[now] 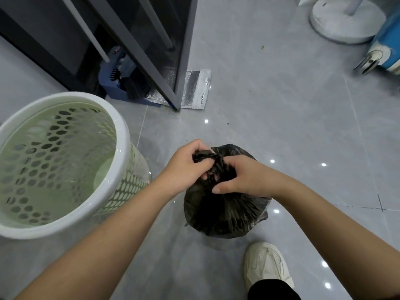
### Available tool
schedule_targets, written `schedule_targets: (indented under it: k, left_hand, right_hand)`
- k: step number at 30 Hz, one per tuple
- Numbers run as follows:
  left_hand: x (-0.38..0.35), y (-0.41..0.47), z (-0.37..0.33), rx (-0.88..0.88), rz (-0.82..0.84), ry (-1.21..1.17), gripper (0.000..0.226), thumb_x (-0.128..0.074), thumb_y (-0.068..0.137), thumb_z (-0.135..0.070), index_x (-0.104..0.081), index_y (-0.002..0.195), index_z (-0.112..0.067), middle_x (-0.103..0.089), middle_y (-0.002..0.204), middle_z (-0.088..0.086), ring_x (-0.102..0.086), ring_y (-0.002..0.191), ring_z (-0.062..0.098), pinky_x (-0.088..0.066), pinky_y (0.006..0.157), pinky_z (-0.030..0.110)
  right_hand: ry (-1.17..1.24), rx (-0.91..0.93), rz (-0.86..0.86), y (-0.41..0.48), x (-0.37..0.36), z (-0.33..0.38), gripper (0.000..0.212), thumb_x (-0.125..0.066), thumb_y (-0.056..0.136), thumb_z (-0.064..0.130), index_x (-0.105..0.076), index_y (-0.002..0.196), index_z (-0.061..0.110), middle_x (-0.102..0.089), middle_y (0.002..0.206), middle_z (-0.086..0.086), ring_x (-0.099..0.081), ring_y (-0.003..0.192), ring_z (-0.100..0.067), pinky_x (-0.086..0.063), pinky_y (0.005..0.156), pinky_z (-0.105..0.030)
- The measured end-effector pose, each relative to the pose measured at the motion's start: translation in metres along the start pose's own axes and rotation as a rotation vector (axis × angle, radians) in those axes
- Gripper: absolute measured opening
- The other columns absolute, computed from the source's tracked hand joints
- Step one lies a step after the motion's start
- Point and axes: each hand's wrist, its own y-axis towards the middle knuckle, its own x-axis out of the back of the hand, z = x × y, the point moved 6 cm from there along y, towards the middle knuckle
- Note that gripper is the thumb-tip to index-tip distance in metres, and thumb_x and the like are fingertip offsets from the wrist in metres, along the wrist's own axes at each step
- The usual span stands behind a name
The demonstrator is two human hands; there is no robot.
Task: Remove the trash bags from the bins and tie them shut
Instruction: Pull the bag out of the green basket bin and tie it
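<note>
Black trash bag [225, 211] sits out of the bin on the grey tiled floor [281, 105], directly under both hands, its neck gathered into a twisted bunch between them. Left hand [184, 167] is curled shut, pinching one strand of the plastic at the far side of the bunch; right hand [244, 178] is closed over the near side, thumb pressed against the gathered neck. Whether a knot is already formed is hidden by the fingers. The perforated white bin [58, 165], unlined inside as far as I can see, stands just left of the left forearm. Risks as I judge them: thin film may tear if the strands are pulled hard against the full load; a short tail may slip out of the pinch and let the neck unwind; a half-set knot may loosen once the hands let go. The bag looks round-bottomed and unsupported, so a sideways tug could roll it toward the shoe [266, 265] below the right forearm.
</note>
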Motion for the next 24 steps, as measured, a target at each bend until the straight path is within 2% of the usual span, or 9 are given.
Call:
schedule_targets:
  k: [3,6,9,12,13,15,18,22,24]
  left_hand:
    - [-0.002,-0.001,0.01,0.097,-0.04,-0.076,0.033,-0.041,0.082,0.011,-0.047,0.08,-0.022,-0.059,0.074,0.003,-0.05,0.052,0.016,-0.042,0.054,0.033]
    - [-0.005,-0.004,0.011,0.084,-0.034,-0.027,0.041,-0.036,0.085,0.008,-0.057,0.081,-0.027,-0.057,0.071,-0.011,-0.05,0.058,0.004,-0.038,0.059,0.024]
    - [-0.015,-0.009,0.01,0.047,0.115,0.021,0.011,-0.06,0.087,-0.026,-0.059,0.094,-0.034,-0.06,0.086,-0.019,-0.057,0.082,-0.003,-0.043,0.077,0.02]
    - [-0.03,-0.01,0.012,-0.004,0.264,0.209,0.067,-0.079,0.066,-0.045,-0.045,0.123,-0.038,-0.059,0.116,-0.019,-0.056,0.108,-0.004,-0.045,0.092,0.018]
    - [-0.034,-0.01,0.008,-0.047,0.246,0.234,0.065,-0.08,0.067,-0.039,-0.046,0.123,-0.039,-0.06,0.115,-0.018,-0.056,0.108,-0.005,-0.045,0.092,0.018]
    - [-0.038,-0.008,0.0,-0.118,0.161,0.178,0.036,-0.076,0.077,-0.02,-0.058,0.103,-0.037,-0.065,0.097,-0.018,-0.058,0.092,-0.011,-0.046,0.084,0.014]
    - [-0.038,-0.002,-0.001,-0.046,0.11,0.006,0.022,-0.064,0.086,-0.007,-0.065,0.081,-0.028,-0.065,0.078,-0.014,-0.06,0.076,-0.007,-0.048,0.074,0.017]
    - [-0.035,0.001,-0.001,0.119,0.074,-0.094,0.016,-0.055,0.094,-0.026,-0.068,0.085,-0.027,-0.071,0.088,-0.006,-0.066,0.089,0.009,-0.05,0.082,0.026]
    - [-0.034,0.001,0.003,0.247,0.049,-0.17,0.022,-0.051,0.095,-0.033,-0.069,0.085,-0.027,-0.073,0.087,-0.005,-0.068,0.091,0.015,-0.051,0.08,0.026]
  right_hand:
    - [0.187,-0.092,0.004,-0.01,0.009,-0.008,0.005,-0.068,0.086,0.015,-0.066,0.089,0.018,-0.054,0.062,0.005,-0.05,0.051,-0.005,-0.042,0.052,-0.018]
    - [0.476,-0.172,-0.065,-0.019,0.022,-0.015,0.008,-0.061,0.088,0.003,-0.065,0.092,0.008,-0.056,0.058,-0.004,-0.053,0.047,-0.009,-0.045,0.047,-0.015]
    - [0.753,-0.21,-0.125,-0.025,0.037,-0.017,0.009,-0.058,0.087,-0.004,-0.063,0.089,0.002,-0.063,0.061,-0.008,-0.063,0.052,-0.009,-0.052,0.049,-0.014]
    - [0.852,-0.181,-0.117,-0.027,0.043,-0.01,0.01,-0.055,0.089,-0.004,-0.063,0.094,-0.002,-0.068,0.069,-0.013,-0.069,0.061,-0.013,-0.058,0.057,-0.019]
    - [0.86,-0.161,-0.106,-0.026,0.043,-0.006,0.012,-0.054,0.089,-0.002,-0.063,0.096,-0.004,-0.069,0.072,-0.015,-0.07,0.065,-0.014,-0.059,0.061,-0.021]
    - [0.858,-0.13,-0.075,-0.025,0.04,0.002,0.019,-0.053,0.092,0.003,-0.062,0.104,-0.009,-0.07,0.085,-0.02,-0.071,0.073,-0.018,-0.06,0.07,-0.026]
    - [0.848,-0.127,-0.007,-0.026,0.037,0.01,0.028,-0.047,0.096,0.012,-0.061,0.11,-0.008,-0.069,0.097,-0.023,-0.071,0.082,-0.026,-0.059,0.075,-0.032]
    - [0.51,-0.133,-0.237,-0.03,0.061,-0.008,0.025,-0.047,0.095,0.023,-0.067,0.108,0.019,-0.071,0.097,-0.012,-0.064,0.069,-0.018,-0.054,0.054,-0.024]
    - [0.293,-0.087,-0.331,-0.031,0.063,-0.021,0.03,-0.057,0.088,0.041,-0.061,0.118,0.035,-0.066,0.113,0.002,-0.063,0.083,-0.008,-0.052,0.074,-0.024]
